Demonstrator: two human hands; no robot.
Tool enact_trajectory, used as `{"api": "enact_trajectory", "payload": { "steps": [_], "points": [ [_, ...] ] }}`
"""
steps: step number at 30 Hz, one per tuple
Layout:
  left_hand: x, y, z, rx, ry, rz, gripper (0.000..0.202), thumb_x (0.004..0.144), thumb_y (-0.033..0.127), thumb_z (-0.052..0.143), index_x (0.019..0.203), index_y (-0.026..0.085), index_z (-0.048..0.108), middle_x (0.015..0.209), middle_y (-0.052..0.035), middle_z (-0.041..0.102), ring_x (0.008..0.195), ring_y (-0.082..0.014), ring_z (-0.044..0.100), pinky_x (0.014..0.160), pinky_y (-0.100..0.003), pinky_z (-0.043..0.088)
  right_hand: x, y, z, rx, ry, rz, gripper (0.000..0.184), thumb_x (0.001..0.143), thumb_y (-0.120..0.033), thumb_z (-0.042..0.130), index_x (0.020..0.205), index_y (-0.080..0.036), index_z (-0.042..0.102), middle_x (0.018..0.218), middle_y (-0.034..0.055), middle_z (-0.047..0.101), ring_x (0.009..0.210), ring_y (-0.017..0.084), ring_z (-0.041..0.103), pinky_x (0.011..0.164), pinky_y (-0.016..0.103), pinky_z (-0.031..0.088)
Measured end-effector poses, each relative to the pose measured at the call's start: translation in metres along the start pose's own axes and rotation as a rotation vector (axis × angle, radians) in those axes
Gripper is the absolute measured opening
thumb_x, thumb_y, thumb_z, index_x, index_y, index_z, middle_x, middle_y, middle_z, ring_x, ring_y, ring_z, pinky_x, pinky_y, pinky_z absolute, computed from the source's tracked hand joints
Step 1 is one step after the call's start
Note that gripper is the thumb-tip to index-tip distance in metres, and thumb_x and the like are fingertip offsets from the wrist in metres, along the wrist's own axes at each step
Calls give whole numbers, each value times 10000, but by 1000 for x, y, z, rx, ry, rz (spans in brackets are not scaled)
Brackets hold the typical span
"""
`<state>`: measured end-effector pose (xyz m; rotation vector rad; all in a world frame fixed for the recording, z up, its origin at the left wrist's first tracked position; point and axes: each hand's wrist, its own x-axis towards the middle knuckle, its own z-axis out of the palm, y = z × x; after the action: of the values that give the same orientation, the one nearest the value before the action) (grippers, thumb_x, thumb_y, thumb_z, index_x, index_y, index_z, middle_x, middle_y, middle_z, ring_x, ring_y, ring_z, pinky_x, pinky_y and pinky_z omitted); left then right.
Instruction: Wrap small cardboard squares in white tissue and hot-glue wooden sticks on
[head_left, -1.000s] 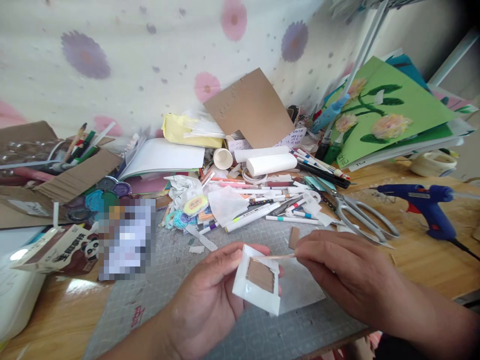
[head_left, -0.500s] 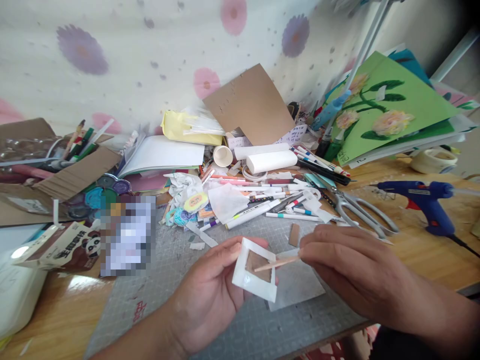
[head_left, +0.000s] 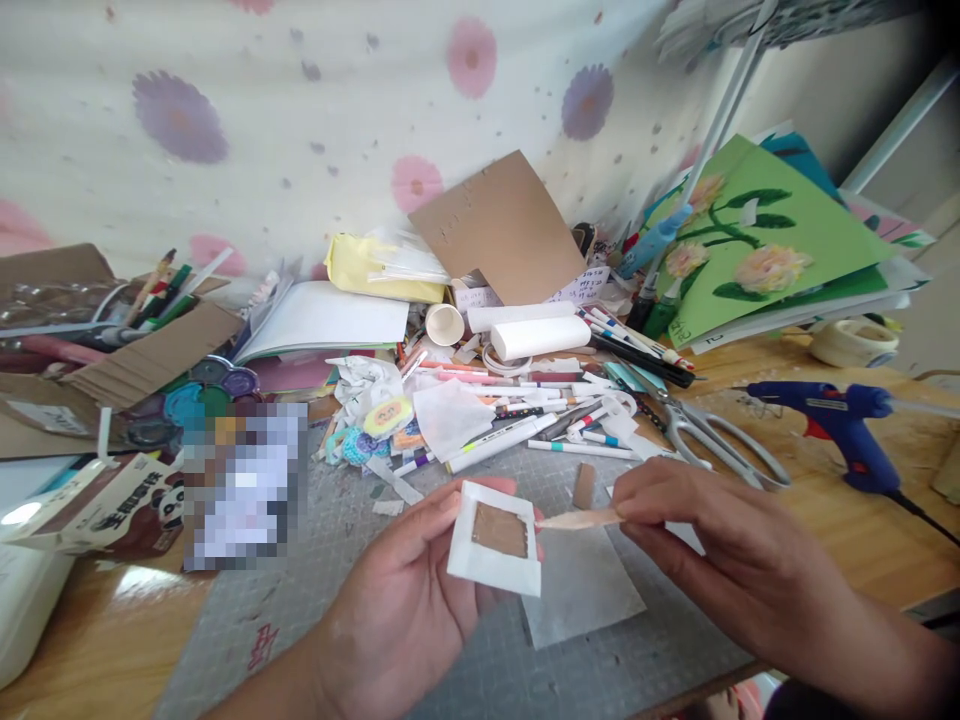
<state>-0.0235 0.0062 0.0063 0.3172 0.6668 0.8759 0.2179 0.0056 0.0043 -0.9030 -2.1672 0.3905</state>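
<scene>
My left hand holds a small white square piece with a brown cardboard centre, thumb on its top edge and fingers behind it. My right hand pinches a thin tan wooden stick whose tip points left at the right edge of the white piece. Both hands hover above a grey cutting mat, over a loose sheet of translucent paper. A small brown cardboard scrap lies on the mat just behind the stick.
Scissors and a blue glue gun lie at the right on the wooden table. Markers and paper scraps pile up behind the mat. A green flower collage leans at back right; a cardboard box of pens sits left.
The stick's tip has drawn back from across the brown centre to the white piece's right edge. My left hand has turned the white piece flatter toward me.
</scene>
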Motion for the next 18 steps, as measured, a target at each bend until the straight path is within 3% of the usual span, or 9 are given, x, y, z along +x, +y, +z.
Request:
{"api": "enact_trajectory", "payload": {
  "steps": [10,18],
  "points": [
    [1,1,2,-11,29,19,244,845,192,516,943,87,714,865,-128,748,796,-226,699,752,-319,538,-2,1,3,-120,37,-97,278,856,-13,495,1035,-216,556,948,59,637,855,153,628,691,264,522],
    [2,0,-1,7,7,70,234,840,134,513,953,129,718,913,-102,755,822,-209,704,798,-312,543,3,-4,6,-147,29,-80,211,853,-33,488,926,-189,609,842,60,645,733,151,617,611,251,499]
  ]
}}
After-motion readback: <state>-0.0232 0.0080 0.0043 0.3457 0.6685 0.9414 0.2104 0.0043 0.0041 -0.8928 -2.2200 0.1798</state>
